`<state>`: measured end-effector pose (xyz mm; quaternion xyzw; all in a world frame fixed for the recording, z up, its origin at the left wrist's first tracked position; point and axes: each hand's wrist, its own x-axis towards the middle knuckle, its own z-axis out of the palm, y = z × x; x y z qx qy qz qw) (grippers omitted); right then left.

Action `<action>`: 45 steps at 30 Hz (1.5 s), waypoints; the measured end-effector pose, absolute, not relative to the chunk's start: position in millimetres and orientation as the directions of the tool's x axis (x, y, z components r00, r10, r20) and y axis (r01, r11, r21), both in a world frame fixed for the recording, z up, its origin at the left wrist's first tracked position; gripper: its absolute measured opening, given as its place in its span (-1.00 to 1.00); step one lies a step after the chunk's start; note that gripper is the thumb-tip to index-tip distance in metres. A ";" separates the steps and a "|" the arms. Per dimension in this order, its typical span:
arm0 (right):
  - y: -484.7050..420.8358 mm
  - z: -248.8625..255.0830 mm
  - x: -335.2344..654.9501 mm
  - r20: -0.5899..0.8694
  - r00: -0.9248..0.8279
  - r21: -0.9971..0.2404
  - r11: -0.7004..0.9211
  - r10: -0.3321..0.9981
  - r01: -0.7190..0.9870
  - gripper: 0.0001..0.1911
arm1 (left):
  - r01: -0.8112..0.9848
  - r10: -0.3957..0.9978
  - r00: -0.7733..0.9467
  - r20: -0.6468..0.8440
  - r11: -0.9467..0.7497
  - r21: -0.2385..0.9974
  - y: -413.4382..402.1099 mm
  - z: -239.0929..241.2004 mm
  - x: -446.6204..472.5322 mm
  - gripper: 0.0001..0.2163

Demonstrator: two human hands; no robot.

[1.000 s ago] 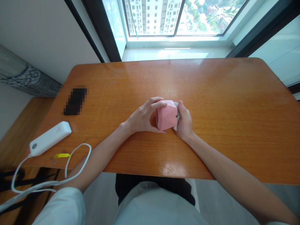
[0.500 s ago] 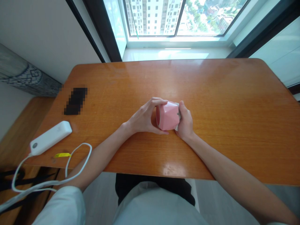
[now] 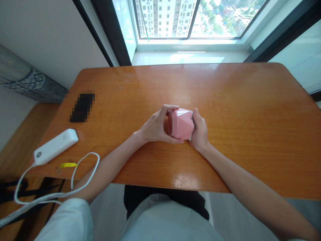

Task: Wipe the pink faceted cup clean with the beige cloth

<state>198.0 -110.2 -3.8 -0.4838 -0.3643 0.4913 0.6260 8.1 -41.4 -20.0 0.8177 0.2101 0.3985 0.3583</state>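
A pink faceted cup-like object point(image 3: 181, 124) lies on its side just above the orange wooden table point(image 3: 225, 100), its open mouth turned left. My left hand point(image 3: 155, 127) wraps round the mouth end, thumb under it and fingers over the top. My right hand point(image 3: 199, 130) grips the base end from the right; a sliver of something white shows between that palm and the object. Both wrists rest on the table near its middle.
A white power strip point(image 3: 55, 146) lies at the table's left front corner, its white cable point(image 3: 82, 174) looping off the edge. A dark blurred object point(image 3: 82, 107) sits behind it. A window sill runs beyond the table's far edge.
The pink object has turned a little between my hands and shifted slightly right. The white piece at my right palm shows less than before.
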 end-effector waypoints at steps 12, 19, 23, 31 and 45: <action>-111.9 -9.3 200.7 -0.024 0.246 -0.967 0.040 0.969 -0.250 -0.24 | 0.127 0.740 0.600 0.304 -0.463 0.877 -48.0 -9.4 12.1 0.05; -112.7 -2.5 198.5 -0.023 0.242 -0.975 0.032 0.970 -0.220 -0.24 | 0.102 0.747 0.599 0.289 -0.429 0.897 -48.2 -8.8 15.5 0.00; -119.1 5.5 194.0 -0.003 0.205 -0.982 0.035 0.979 -0.185 -0.20 | 0.018 0.805 0.537 0.251 -0.308 0.951 -47.1 -6.9 15.8 -0.28; -118.3 8.4 191.5 -0.032 0.171 -0.976 0.006 0.985 -0.218 -0.20 | -0.045 0.789 0.533 0.304 -0.332 0.942 -48.6 -18.5 12.9 -0.33; -100.6 -1.7 197.3 -0.156 0.149 -0.883 -0.070 0.976 -0.464 -0.37 | 0.035 0.151 0.670 0.727 -0.985 0.172 -33.4 -28.2 1.7 -0.20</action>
